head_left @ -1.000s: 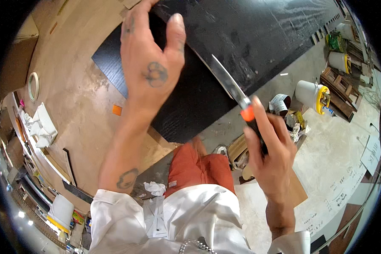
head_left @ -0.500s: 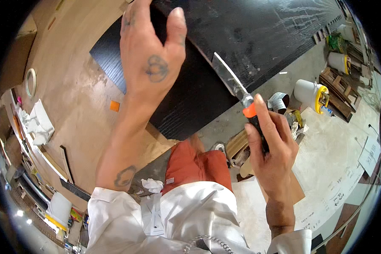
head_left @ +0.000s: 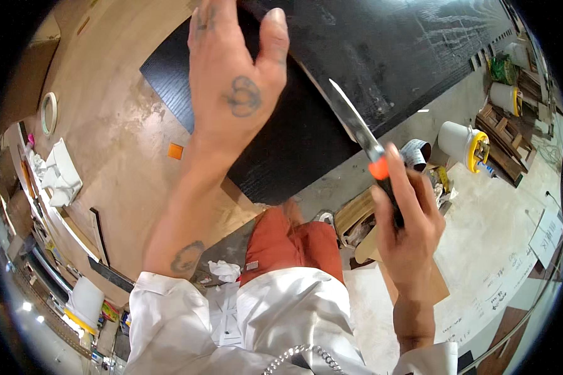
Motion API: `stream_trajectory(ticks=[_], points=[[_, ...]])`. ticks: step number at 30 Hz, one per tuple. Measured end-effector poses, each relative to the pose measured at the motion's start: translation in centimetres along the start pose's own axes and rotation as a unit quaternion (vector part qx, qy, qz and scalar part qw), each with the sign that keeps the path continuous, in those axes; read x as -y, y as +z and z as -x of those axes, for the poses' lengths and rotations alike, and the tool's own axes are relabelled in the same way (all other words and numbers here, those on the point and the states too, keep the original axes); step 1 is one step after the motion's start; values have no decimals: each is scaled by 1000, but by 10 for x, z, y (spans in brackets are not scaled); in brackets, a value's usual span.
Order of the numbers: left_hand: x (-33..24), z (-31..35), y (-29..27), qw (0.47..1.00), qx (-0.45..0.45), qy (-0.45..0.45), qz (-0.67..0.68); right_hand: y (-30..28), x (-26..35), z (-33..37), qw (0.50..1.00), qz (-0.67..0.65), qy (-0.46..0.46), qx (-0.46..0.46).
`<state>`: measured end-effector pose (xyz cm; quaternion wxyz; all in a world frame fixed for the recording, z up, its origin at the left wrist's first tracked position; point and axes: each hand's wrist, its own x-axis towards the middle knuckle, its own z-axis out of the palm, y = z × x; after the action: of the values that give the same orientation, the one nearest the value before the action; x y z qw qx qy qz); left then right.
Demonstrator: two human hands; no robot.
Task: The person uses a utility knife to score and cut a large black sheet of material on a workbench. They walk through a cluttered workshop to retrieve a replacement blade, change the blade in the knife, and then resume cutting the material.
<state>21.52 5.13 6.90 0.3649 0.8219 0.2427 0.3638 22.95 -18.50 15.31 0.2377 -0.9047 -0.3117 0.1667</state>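
Note:
My left hand [head_left: 234, 81] lies over a black wood-grain panel [head_left: 294, 150], thumb spread from the other fingers, which partly run out at the top edge. My right hand [head_left: 413, 219] is closed around the black and orange handle of a knife [head_left: 358, 128]. Its metal blade points up and left, over the edge where the near panel meets a second, dusty black panel [head_left: 388, 62]. Whether the blade touches that edge I cannot tell.
A wooden worktop [head_left: 119, 112] lies at left, with an orange square [head_left: 175, 150], a tape roll [head_left: 49, 115] and a white plastic piece [head_left: 63, 174]. On the floor at right stand a white bucket [head_left: 455, 139] with a yellow rim and wood scraps [head_left: 502, 137].
The knife has shifted slightly right with my right hand, and its blade has turned more edge-on. My left hand appears a little farther right, as does much of the scene.

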Motion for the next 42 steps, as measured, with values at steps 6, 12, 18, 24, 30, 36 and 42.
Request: stream_trajectory(ticks=[6,12,18,24,30,36,42], points=[[8,6,-2,997,19,64,-46,-2,-12,26,1000,5,9,-11],[17,-1,-2,997,10,68,-36,2,-10,21,1000,8,-2,-13],[16,-2,-1,999,12,34,11,2,0,4,1000,12,0,6],[8,0,-7,998,21,37,-42,-3,-13,23,1000,8,-15,-10],[14,-3,0,997,2,65,-40,-14,-33,18,950,-291,82,83],[7,-3,-5,998,30,18,-45,11,-42,9,845,-506,142,103],[16,-4,-1,997,5,65,-49,3,-36,2,880,-429,138,150]])
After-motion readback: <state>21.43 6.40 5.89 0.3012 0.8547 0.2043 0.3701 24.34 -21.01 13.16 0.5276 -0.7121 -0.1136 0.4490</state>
